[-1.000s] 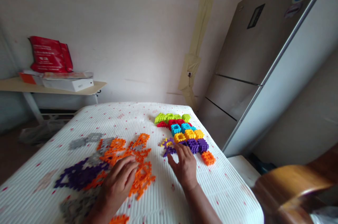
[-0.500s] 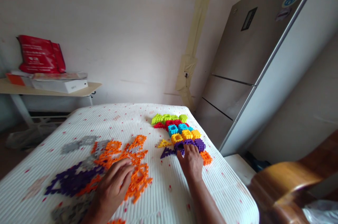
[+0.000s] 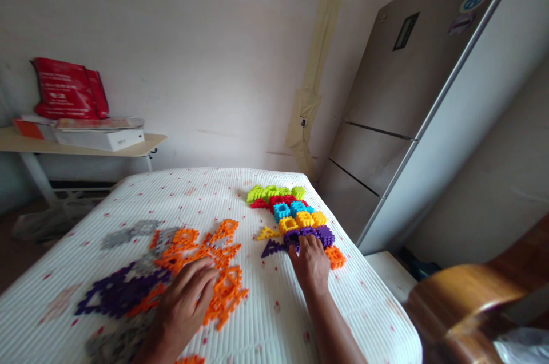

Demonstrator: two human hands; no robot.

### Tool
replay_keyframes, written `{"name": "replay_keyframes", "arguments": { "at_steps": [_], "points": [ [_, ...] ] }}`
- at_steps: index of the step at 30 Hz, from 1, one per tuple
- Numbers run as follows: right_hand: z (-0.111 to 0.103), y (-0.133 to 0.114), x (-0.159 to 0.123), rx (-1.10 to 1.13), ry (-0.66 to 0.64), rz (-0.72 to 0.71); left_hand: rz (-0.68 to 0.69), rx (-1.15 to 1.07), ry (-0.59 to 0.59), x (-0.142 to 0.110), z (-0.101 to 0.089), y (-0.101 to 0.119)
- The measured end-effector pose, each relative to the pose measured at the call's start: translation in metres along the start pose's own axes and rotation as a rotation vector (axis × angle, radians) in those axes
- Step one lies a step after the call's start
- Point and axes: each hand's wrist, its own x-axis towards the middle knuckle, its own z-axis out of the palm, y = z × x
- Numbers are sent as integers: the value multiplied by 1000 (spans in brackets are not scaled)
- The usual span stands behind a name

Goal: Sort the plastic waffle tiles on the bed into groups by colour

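Observation:
My left hand [image 3: 186, 295] hovers over or rests beside flat orange lattice pieces [image 3: 225, 292], fingers curled and pressed together; its inner side is hidden. A purple heap of flat pieces [image 3: 124, 292] lies left of it, with grey pieces [image 3: 132, 232] behind. My right hand [image 3: 312, 264] reaches down at the near end of the sorted blocks, fingers bent, thumb against the purple blocks [image 3: 323, 235]. What lies under its palm is hidden. An orange block [image 3: 335, 257] shows just right of it, and a purple triangle piece [image 3: 272, 248] lies to its left.
Beyond the purple ones run rows of yellow blocks [image 3: 304, 219], blue blocks [image 3: 282, 211], red blocks [image 3: 278, 200] and lime-green blocks [image 3: 277, 191]. All lie on a spotted white cover [image 3: 206, 192]. A refrigerator [image 3: 377, 106] stands right; a side table [image 3: 154, 143] is left.
Almost nothing differs. Both hands and the pieces keep their places; the whole view has shifted very slightly.

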Motion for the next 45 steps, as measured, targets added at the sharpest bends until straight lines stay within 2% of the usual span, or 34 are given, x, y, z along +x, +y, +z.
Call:
{"name": "replay_keyframes", "arguments": {
  "at_steps": [9, 16, 21, 24, 27, 29, 31, 33, 35, 37, 45],
  "points": [
    [0, -1, 1, -14, 18, -5, -41, -13, 13, 1, 0, 0],
    [2, -1, 1, -15, 53, -32, -22, -5, 9, -4, 2, -3],
    [4, 0, 0, -17, 144, -61, -18, -2, 12, 1, 1, 3],
    [3, 0, 0, 48, 237, -138, -56, -5, 18, 7, -8, 0],
    [2, -3, -3, 188, 333, -304, -233, 32, 13, 9, -27, -23],
    [5, -8, -5, 281, 362, -419, -506, 141, -33, 5, -48, -49],
    [9, -13, -9, 355, 350, -510, -827, 287, -146, -4, -70, -77],
    [14, -18, -12, 408, 316, -564, -975, 362, -233, -14, -90, -100],
    [18, -23, -16, 440, 282, -593, -1025, 396, -302, -23, -102, -114],
    [19, -26, -19, 454, 255, -610, -1049, 428, -357, -28, -105, -119],
    [13, -31, -22, 480, 181, -627, -1050, 513, -451, -17, -93, -95]
  ]
}}
